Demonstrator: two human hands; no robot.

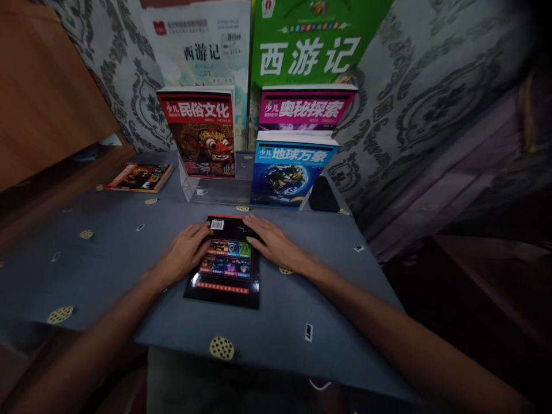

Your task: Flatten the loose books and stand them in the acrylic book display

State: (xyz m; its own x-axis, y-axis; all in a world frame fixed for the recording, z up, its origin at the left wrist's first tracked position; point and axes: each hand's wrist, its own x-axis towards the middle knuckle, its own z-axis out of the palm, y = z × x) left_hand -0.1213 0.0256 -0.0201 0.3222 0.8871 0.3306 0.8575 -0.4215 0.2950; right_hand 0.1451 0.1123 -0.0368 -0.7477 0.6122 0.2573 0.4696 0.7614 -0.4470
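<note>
The glossy black book (225, 263) lies flat, its cover colourfully illustrated.

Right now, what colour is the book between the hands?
The book is mostly black on top, as the head view shows.

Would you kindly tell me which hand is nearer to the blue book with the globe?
Right. The right hand is in front of the blue book, while the left hand is farther off, toward its front left.
</note>
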